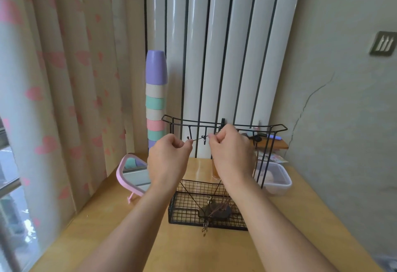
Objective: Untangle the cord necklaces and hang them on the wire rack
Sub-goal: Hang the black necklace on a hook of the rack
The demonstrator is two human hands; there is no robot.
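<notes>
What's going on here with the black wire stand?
A person is pinching a thin cord necklace stretched between the left hand and the right hand, right at the hooks of the black wire rack. Its strands trail down to dark pendants in the rack's mesh tray. It looks not yet hung.

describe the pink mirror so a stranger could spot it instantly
On the wooden table, look left of the black wire rack, toward the heart-print curtain. The pink-framed mirror stands tilted in front of the stack of pastel cups. Only it has a glass face.
</notes>
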